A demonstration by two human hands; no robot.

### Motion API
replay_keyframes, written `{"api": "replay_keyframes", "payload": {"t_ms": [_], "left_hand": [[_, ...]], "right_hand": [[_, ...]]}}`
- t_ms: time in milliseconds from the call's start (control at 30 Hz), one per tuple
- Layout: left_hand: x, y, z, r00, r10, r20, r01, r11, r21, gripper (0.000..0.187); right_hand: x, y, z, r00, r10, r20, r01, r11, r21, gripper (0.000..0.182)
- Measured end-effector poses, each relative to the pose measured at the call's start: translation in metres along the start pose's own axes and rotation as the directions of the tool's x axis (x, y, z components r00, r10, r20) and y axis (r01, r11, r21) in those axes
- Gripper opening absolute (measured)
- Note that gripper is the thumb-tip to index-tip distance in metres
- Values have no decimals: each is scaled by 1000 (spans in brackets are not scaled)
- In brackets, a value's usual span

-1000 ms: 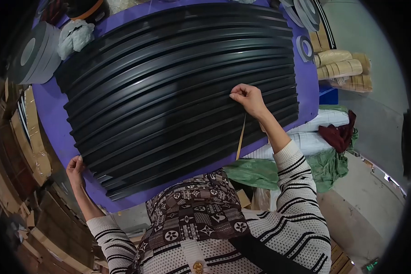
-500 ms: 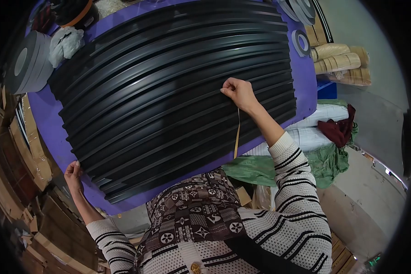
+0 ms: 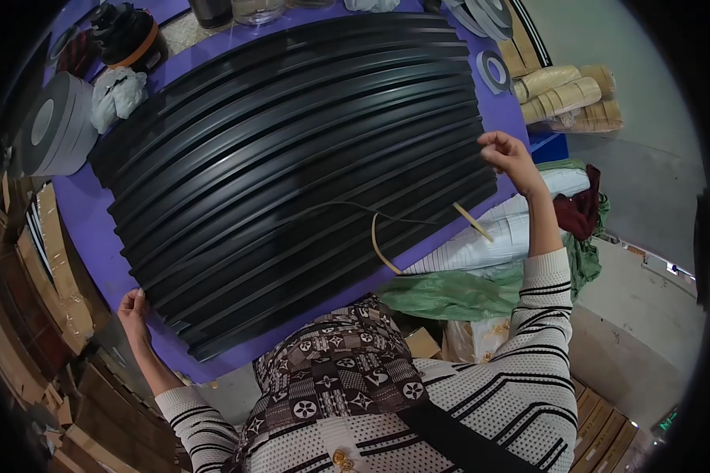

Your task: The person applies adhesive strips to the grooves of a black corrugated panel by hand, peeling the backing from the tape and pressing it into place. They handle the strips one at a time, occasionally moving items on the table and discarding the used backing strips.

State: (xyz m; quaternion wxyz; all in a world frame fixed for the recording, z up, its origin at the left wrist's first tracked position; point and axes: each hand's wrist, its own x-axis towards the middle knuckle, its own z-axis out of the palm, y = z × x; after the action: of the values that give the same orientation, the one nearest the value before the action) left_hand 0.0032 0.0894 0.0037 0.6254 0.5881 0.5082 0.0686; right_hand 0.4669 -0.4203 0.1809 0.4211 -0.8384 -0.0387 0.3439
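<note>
On the purple table (image 3: pixel 95 229), the black ribbed strips (image 3: pixel 292 158) are flanked by left hand (image 3: pixel 132 310) and right hand (image 3: pixel 514 159), fingers bent — grip cannot be told; the near-right tan strip (image 3: pixel 375 238) is best kept untwisted.

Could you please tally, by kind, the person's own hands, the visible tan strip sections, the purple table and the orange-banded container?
Left hand and right hand: 2
Curved tan section and straight tan section: 2
Purple table: 1
Orange-banded container: 1
Total: 6
</note>
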Motion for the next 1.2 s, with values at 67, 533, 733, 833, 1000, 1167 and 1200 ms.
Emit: {"api": "replay_keyframes", "payload": {"t_ms": [67,533,733,833,1000,1167,1200], "left_hand": [[0,1,1,1000,-4,7,4,1000,-16,11],[-6,10,10,1000,7,-15,-6,998,60,12],[-9,16,13,1000,12,-24,-11,999,39,11],[-13,22,19,998,-17,-55,18,999,35,10],[-12,21,17,999,-28,-26,28,1000,-5,10],[-13,21,15,999,-43,-33,42,999,-27,9],[-12,19,15,999,-37,-37,38,999,12,10]], "right_hand": [[6,6,30,994,-100,41,102,993,-56,21],[-18,75,173,914,-296,276,405,655,-638,21],[-22,59,143,978,-209,-12,206,952,228,16],[-44,-4,137,953,-295,-63,295,955,-16,26],[-45,-35,106,970,-111,218,148,975,-165,16],[-3,-8,114,947,-129,294,171,978,-122,12],[2,-6,117,936,-213,279,268,947,-176,10]]}}
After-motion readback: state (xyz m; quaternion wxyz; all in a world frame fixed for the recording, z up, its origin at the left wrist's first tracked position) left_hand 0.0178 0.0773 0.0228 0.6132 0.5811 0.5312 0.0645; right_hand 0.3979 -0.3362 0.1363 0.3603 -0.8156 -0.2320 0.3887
